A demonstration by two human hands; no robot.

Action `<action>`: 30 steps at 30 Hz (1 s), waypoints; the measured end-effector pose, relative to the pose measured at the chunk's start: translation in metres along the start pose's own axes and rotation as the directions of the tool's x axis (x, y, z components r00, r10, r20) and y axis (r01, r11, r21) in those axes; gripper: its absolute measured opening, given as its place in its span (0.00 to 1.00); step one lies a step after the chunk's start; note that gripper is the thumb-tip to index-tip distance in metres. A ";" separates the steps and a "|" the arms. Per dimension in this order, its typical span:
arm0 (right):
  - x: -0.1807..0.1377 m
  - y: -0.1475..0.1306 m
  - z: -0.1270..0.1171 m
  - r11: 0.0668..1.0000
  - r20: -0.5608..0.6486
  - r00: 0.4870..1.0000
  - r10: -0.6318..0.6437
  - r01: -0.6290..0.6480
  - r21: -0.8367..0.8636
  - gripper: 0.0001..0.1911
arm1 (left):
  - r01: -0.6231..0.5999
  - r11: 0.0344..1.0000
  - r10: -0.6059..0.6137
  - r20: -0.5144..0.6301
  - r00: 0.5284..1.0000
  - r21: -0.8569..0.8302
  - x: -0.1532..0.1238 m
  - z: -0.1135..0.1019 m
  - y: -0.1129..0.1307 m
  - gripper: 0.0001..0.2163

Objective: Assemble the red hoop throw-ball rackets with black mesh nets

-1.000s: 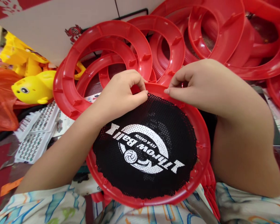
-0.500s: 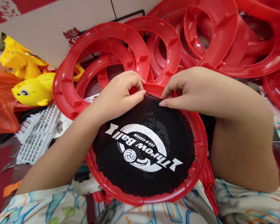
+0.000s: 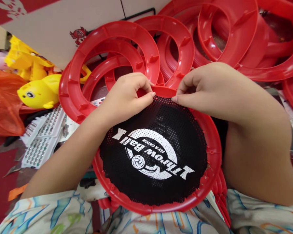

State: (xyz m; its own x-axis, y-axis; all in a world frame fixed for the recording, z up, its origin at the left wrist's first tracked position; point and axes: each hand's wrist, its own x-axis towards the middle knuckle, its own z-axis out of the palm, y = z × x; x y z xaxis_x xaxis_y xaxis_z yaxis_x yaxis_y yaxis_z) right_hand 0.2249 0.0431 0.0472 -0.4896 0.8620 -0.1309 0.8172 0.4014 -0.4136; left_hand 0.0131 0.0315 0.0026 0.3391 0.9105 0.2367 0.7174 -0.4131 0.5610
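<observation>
You have a pinch in each hand: the thumb and forefinger of your left hand (image 3: 130,94) and right hand (image 3: 206,86) look closed on the far edge of a round piece of black perforated mesh fabric (image 3: 152,149) with white printed lettering. The stretch of edge between the two pinches looks pulled fairly straight. To work it well, I'd keep both thumbs right at the border, pull sideways with equal strength, and let neither side drag the print askew; too hard a tug on one pinch could distort the holes or slip free. Steady the work too, since no finger appears wrapped round the frame.

The mesh spreads from your fingertips back toward your body, its main area nearer you than either pinch and its lettering well below them. Around it runs a broad red plastic ring (image 3: 215,156); its far rim shows just beyond the gap between your hands, and its near rim lies close to your lap. Beyond your fingertips overlap several loose red plastic hoops (image 3: 117,29), and well to the left of your left pinch sits a glossy yellow plastic animal toy (image 3: 42,92).
</observation>
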 end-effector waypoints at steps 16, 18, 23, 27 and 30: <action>0.007 -0.003 0.010 0.998 -0.069 0.997 0.031 -0.027 0.061 0.08 | 0.019 1.000 -0.019 -0.021 1.000 0.024 0.000 0.000 0.003 0.06; 0.006 -0.003 0.009 0.997 -0.070 0.997 0.013 -0.008 0.076 0.08 | 0.021 1.000 -0.021 -0.020 1.000 0.018 0.000 0.000 0.004 0.07; 0.005 -0.005 0.008 0.995 -0.079 0.997 0.001 0.007 0.099 0.08 | 0.035 0.999 -0.035 -0.039 0.999 0.000 0.001 0.000 0.005 0.07; 0.007 -0.004 0.011 0.999 -0.131 0.991 0.014 -0.008 0.051 0.06 | 0.030 1.000 -0.030 -0.032 0.999 -0.003 0.001 0.000 0.004 0.07; 0.009 -0.003 0.012 1.000 -0.098 0.995 0.004 -0.002 0.027 0.06 | 0.020 1.000 -0.020 -0.035 0.999 0.003 0.001 0.000 0.004 0.07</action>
State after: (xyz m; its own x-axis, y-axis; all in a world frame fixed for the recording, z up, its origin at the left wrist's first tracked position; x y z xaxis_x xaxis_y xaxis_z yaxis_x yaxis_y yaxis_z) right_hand 0.2150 0.0457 0.0366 -0.4542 0.8898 -0.0441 0.8096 0.3916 -0.4372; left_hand 0.0162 0.0306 0.0044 0.3035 0.9186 0.2529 0.7258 -0.3949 0.5632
